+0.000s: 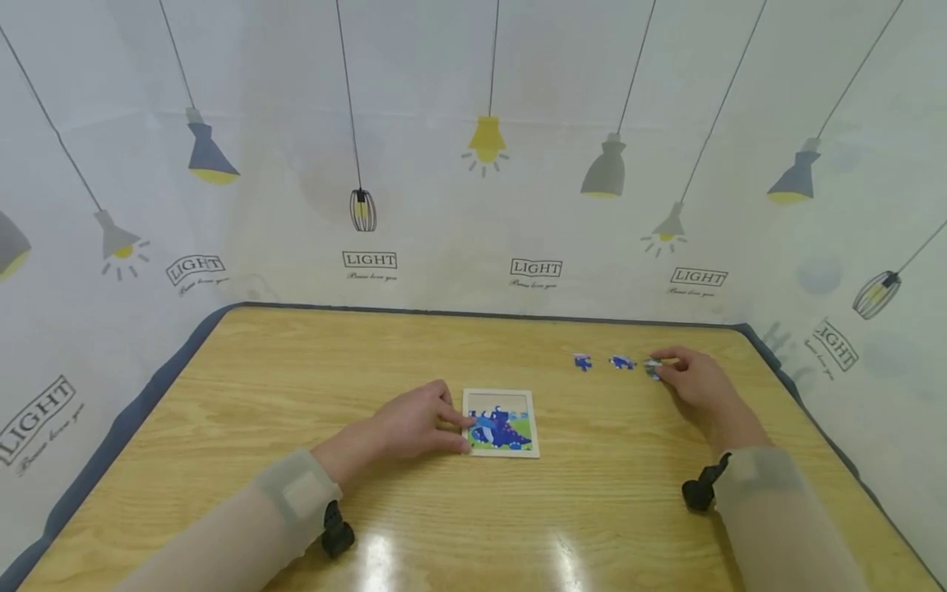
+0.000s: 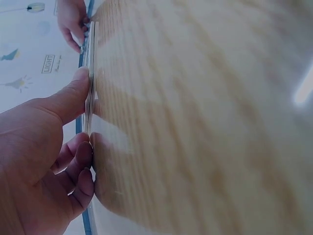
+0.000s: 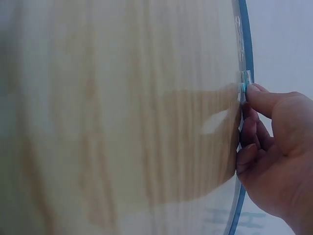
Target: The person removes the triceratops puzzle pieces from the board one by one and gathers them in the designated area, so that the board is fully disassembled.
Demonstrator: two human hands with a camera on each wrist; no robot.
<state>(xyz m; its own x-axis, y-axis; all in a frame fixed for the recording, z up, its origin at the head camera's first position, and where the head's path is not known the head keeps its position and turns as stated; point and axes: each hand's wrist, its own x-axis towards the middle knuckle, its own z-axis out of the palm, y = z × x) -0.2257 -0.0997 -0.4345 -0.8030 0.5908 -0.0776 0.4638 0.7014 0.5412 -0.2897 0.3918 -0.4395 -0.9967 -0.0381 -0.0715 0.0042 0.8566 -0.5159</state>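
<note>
Right hand [image 1: 691, 378]: narrow, thumb and fingers pinching a held piece [image 1: 653, 369] of puzzle at the table's far right.
Left hand [image 1: 418, 421]: fingers bent, holding the puzzle board [image 1: 510, 400] by its left edge.
Board: I find it flat near the table's middle, blue dinosaur partly filled in, far strip bare.
Loose pieces: first piece [image 1: 583, 363] and second piece [image 1: 621, 362], apart, left of the right hand.
Table [image 1: 296, 353]: wood-grained, dark-edged.
Backdrop [image 1: 429, 205]: white, printed with lamps.

Dino puzzle [image 1: 503, 425], part-full, 3 loose pcs [image 1: 622, 362]
</note>
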